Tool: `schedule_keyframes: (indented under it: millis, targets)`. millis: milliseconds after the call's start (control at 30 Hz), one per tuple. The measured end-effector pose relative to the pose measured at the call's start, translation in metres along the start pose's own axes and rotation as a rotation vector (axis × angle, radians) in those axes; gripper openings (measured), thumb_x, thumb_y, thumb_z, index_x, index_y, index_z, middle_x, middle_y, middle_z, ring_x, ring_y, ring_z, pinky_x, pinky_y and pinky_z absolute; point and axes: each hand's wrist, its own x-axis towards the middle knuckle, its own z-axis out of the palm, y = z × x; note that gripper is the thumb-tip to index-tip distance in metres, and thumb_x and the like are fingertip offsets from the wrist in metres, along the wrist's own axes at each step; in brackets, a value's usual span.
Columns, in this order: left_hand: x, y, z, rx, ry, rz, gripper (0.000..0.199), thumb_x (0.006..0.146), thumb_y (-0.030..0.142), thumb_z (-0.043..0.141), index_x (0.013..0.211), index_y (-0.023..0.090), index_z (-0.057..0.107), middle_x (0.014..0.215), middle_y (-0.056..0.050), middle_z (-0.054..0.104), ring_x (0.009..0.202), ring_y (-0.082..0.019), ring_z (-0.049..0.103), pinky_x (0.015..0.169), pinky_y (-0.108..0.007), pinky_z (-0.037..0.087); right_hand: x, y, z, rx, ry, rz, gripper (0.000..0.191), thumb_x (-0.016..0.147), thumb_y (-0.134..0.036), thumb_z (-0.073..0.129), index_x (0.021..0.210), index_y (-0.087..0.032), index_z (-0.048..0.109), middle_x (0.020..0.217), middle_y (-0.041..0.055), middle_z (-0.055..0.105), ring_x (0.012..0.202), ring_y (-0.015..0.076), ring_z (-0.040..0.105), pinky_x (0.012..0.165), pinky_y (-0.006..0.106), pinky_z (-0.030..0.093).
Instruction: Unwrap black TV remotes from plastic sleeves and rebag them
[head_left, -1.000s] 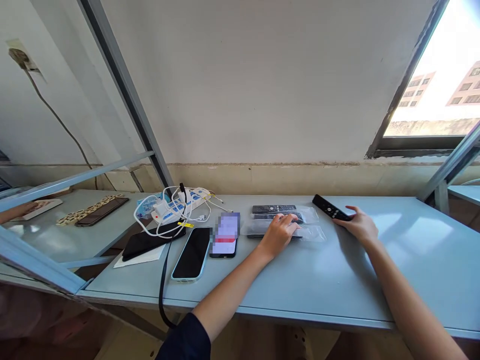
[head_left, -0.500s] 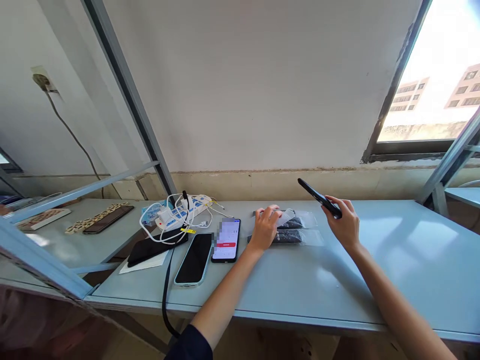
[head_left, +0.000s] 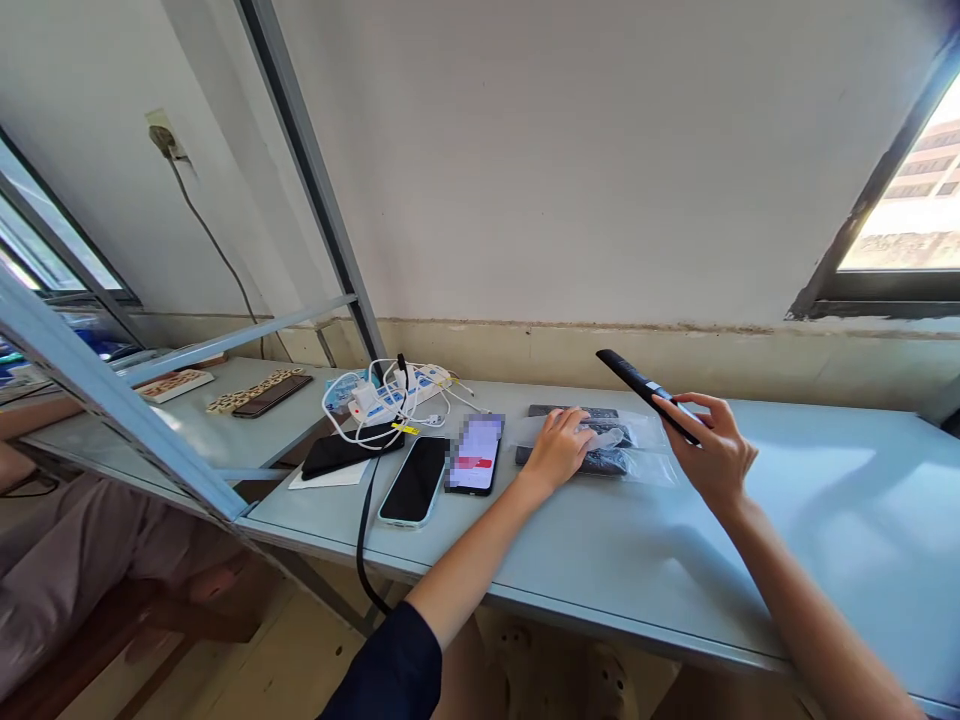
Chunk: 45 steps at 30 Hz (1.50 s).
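Observation:
My right hand (head_left: 709,445) is raised above the table, closed around the lower end of a long slim black object (head_left: 637,382) with a small pale patch. The object tilts up to the left. My left hand (head_left: 559,450) rests over flat clear plastic bags with dark items inside, its fingers bent onto the crumpled film of a clear plastic bag (head_left: 609,438). One bagged dark item (head_left: 604,462) lies below the fingers, and another dark strip (head_left: 544,411) shows behind the hand. The hand hides part of the bags.
Left of the bags lie a lit phone (head_left: 480,450), a dark-screened phone (head_left: 416,480) and a black pouch (head_left: 337,452). Behind them, white cables tangle over a power strip (head_left: 382,398). A metal bed-frame post (head_left: 315,180) rises at left. Another person's leg (head_left: 75,560) shows at far left.
The view has swung left, bringing another person's leg and arm into sight. The black object has turned slightly in my right hand, showing the pale patch. My left hand stays at the bags.

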Motion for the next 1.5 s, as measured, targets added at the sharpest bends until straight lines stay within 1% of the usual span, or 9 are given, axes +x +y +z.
schedule_keyframes:
  millis: [167,300,633,800,967,1067,1200,1367,1500]
  targets:
    - [-0.004,-0.013,-0.004,0.13,0.319,0.051,0.029,0.089,0.007,0.049,0.1,0.027,0.067,0.111,-0.003,0.064,0.112,-0.016,0.055,0.091,-0.032,0.04,0.001,0.012,0.009,0.096,0.38,-0.255,0.027,0.083,-0.017,0.058,0.077,-0.034,0.077,0.085,0.0012,0.065,0.066,0.0113,0.06,0.052,0.022,0.041]
    - [-0.011,-0.02,-0.005,0.226,0.491,0.093,0.026,0.091,0.013,0.051,0.092,0.032,0.068,0.098,0.0,0.068,0.098,-0.014,0.059,0.087,-0.029,0.037,0.0,0.014,0.013,0.126,0.443,-0.284,0.03,0.084,-0.014,0.057,0.077,-0.035,0.077,0.086,0.0011,0.063,0.07,0.0128,0.059,0.059,0.026,0.046]
    - [0.004,-0.001,-0.005,0.128,-0.003,0.049,0.003,0.084,0.02,0.061,0.087,0.021,0.061,0.105,-0.005,0.066,0.098,-0.018,0.059,0.084,-0.03,0.041,-0.004,0.011,0.015,0.163,0.364,-0.28,0.033,0.085,-0.013,0.055,0.074,-0.035,0.076,0.087,0.0017,0.064,0.076,0.0151,0.057,0.062,0.026,0.047]
    - [0.004,0.001,-0.004,-0.027,-0.013,-0.053,0.005,0.086,0.015,0.053,0.085,0.02,0.057,0.098,-0.004,0.067,0.095,-0.017,0.061,0.085,-0.031,0.042,-0.005,0.005,0.014,0.231,0.308,-0.268,0.037,0.088,-0.015,0.052,0.071,-0.037,0.076,0.088,0.0006,0.069,0.079,0.0153,0.061,0.063,0.026,0.049]
    - [0.003,0.001,-0.003,-0.132,0.055,-0.133,0.012,0.078,0.009,0.053,0.081,0.021,0.052,0.091,-0.002,0.066,0.091,-0.018,0.061,0.087,-0.034,0.042,-0.005,-0.003,0.015,0.515,0.154,0.058,0.014,0.08,-0.033,0.062,0.086,-0.027,0.073,0.086,0.0037,0.072,0.068,0.0174,0.066,0.058,0.029,0.053]
    - [0.001,0.002,-0.001,-0.119,0.092,-0.14,0.023,0.077,0.011,0.055,0.097,0.02,0.053,0.09,-0.002,0.064,0.088,-0.019,0.06,0.084,-0.034,0.042,-0.004,-0.007,0.015,0.771,0.141,0.391,0.031,0.071,-0.042,0.068,0.094,-0.022,0.064,0.064,-0.0011,0.065,0.047,0.014,0.059,0.043,0.026,0.047]
    - [-0.001,0.002,0.002,-0.069,0.146,-0.117,0.027,0.078,0.014,0.057,0.103,0.023,0.054,0.094,-0.003,0.062,0.091,-0.02,0.058,0.082,-0.034,0.043,0.002,-0.007,0.014,1.059,0.19,0.726,0.034,0.063,-0.045,0.068,0.084,-0.021,0.054,0.05,-0.0064,0.053,0.035,0.0108,0.049,0.029,0.019,0.03]
    - [0.0,0.002,0.003,-0.034,0.165,-0.144,0.02,0.075,0.016,0.063,0.092,0.023,0.055,0.094,-0.003,0.06,0.092,-0.021,0.056,0.083,-0.034,0.042,0.009,-0.007,0.007,1.197,0.17,0.971,0.025,0.057,-0.04,0.061,0.069,-0.022,0.048,0.043,-0.0103,0.04,0.026,0.0078,0.038,0.024,0.018,0.019]
    - [0.001,0.004,0.001,-0.037,0.168,-0.19,0.023,0.075,0.015,0.063,0.096,0.023,0.054,0.095,-0.004,0.061,0.092,-0.021,0.056,0.084,-0.035,0.041,0.01,-0.011,0.003,1.16,0.122,1.03,0.023,0.056,-0.042,0.057,0.063,-0.022,0.049,0.041,-0.0104,0.036,0.025,0.0066,0.034,0.023,0.018,0.017]
